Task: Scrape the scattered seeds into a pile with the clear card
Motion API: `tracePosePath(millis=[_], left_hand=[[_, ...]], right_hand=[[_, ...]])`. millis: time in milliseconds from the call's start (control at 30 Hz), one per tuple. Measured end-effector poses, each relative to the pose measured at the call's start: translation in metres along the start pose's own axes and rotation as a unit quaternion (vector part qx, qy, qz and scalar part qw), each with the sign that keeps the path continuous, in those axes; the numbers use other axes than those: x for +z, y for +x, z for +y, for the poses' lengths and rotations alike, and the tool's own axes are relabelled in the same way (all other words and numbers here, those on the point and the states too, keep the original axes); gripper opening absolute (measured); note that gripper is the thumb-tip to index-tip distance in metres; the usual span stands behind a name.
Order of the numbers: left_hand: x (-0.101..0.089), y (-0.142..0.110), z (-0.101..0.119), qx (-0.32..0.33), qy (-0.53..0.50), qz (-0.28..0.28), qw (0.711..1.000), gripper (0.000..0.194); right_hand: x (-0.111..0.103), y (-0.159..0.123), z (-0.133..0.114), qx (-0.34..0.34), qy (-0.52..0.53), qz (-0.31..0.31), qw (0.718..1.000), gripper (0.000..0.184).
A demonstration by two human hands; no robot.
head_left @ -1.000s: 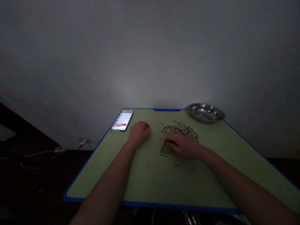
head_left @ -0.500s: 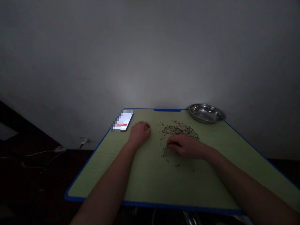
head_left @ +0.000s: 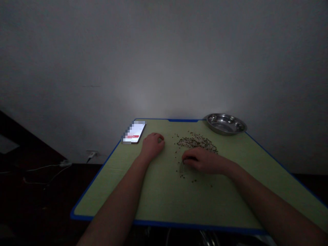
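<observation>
Many small dark grains, like beans or seeds, lie mixed with paler ones in a loose pile (head_left: 197, 141) on the green table (head_left: 164, 201). My right hand (head_left: 202, 160) is at the near edge of that pile, thumb and fingers pinched together. What sits in the pinch is too small and dark to name; faint thin streaks show just below the fingertips. Left of the pile rests my left hand (head_left: 153, 145) on the tabletop. Its fingers curl loosely toward the thumb, and a bit of green shows in the gap between them.
A shiny metal bowl (head_left: 226, 124) stands at the table's back right corner. At the back left lies a phone (head_left: 134, 132) with a lit screen. Stray grains (head_left: 194, 181) are scattered in front of my right hand. A wall rises behind; cables (head_left: 51, 165) run at the left.
My right hand has shifted very slightly, and a few stray grains below its fingertips lie differently. My left hand, the bowl and the phone stay in place.
</observation>
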State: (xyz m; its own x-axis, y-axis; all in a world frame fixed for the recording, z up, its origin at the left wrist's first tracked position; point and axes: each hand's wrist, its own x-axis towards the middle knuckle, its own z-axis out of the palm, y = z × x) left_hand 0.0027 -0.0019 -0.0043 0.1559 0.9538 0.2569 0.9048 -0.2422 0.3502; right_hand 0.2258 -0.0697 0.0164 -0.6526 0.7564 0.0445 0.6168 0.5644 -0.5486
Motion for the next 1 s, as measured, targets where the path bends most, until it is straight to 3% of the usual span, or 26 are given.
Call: tracePosePath(millis=[167, 433, 633, 1000], left_hand=[[0.002, 0.001, -0.001, 0.001, 0.004, 0.002, 1.0, 0.027], [0.001, 0.001, -0.001, 0.003, 0.003, -0.001, 1.0, 0.028], [0.001, 0.001, 0.0, 0.005, 0.003, 0.003, 1.0, 0.027], [0.0, 0.0, 0.0, 0.01, 0.015, 0.005, 1.0, 0.027]], right_hand=[[-0.001, 0.001, -0.002, 0.012, -0.004, 0.028, 1.0, 0.015], [0.001, 0.001, -0.007, 0.011, -0.01, 0.008, 1.0, 0.015], [0.0, 0.002, -0.005, 0.038, -0.039, 0.053, 0.997, 0.016], [0.008, 0.019, -0.013, -0.032, -0.049, 0.026, 0.998, 0.016]])
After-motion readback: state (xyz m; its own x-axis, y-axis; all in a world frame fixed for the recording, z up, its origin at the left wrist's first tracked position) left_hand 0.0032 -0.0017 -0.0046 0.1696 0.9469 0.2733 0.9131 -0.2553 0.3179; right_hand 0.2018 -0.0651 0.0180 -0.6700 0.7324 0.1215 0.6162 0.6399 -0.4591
